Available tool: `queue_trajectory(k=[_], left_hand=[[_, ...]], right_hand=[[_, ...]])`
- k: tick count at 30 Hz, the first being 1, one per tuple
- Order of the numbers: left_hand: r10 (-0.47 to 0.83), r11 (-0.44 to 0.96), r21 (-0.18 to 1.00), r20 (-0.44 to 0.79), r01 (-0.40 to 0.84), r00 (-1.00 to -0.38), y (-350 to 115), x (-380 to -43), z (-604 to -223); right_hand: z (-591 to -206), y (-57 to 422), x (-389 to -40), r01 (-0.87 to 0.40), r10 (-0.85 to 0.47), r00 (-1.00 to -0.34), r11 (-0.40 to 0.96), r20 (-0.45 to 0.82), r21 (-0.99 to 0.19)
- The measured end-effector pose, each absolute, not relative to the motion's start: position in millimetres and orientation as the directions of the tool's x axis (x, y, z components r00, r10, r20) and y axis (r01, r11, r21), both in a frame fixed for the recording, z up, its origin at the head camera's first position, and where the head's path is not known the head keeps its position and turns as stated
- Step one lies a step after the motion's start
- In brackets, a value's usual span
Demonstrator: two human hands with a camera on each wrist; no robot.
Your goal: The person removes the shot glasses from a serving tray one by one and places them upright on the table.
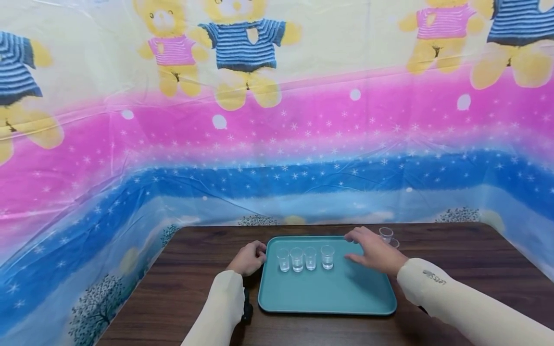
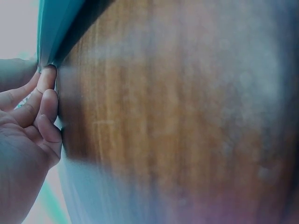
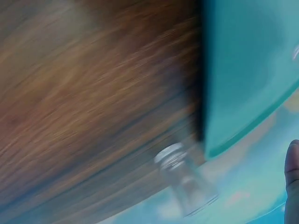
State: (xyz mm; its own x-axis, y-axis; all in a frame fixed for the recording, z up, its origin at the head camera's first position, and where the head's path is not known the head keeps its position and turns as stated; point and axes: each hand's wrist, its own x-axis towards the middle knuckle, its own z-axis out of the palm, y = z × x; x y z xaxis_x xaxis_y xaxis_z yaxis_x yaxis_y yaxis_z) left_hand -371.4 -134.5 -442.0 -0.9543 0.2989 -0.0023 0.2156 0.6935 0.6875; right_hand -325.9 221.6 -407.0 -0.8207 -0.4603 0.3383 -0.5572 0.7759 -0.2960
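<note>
A row of several clear shot glasses stands upright on the teal tray, the rightmost glass set slightly apart. My left hand holds the tray's left rim; in the left wrist view the curled fingers meet the tray edge. Over the tray's right side is my right hand, its fingers and thumb spread and nothing between them. Just beyond that hand, off the tray, more clear glasses stand on the table, partly hidden by it.
The dark wooden table extends around the tray. A curtain printed with bears and snowflakes hangs behind and beside it. In the right wrist view, a blurred glass stands near the tray's corner.
</note>
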Motion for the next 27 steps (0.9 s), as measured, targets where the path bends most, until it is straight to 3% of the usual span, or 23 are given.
queue_trajectory(k=[11,27], left_hand=[[0.296,0.698,0.683,-0.006,0.212,-0.955,-135.1,-371.1,-441.5],[0.31,0.702,0.671,0.014,0.239,-0.951,-136.7,-369.9,-441.6]], right_hand=[[-411.3,182.0,-331.2,-0.574,-0.486,-0.814,0.761,0.319,-0.304],[-414.1,178.1,-331.5,-0.627,-0.533,-0.764,0.745,0.363,-0.226]])
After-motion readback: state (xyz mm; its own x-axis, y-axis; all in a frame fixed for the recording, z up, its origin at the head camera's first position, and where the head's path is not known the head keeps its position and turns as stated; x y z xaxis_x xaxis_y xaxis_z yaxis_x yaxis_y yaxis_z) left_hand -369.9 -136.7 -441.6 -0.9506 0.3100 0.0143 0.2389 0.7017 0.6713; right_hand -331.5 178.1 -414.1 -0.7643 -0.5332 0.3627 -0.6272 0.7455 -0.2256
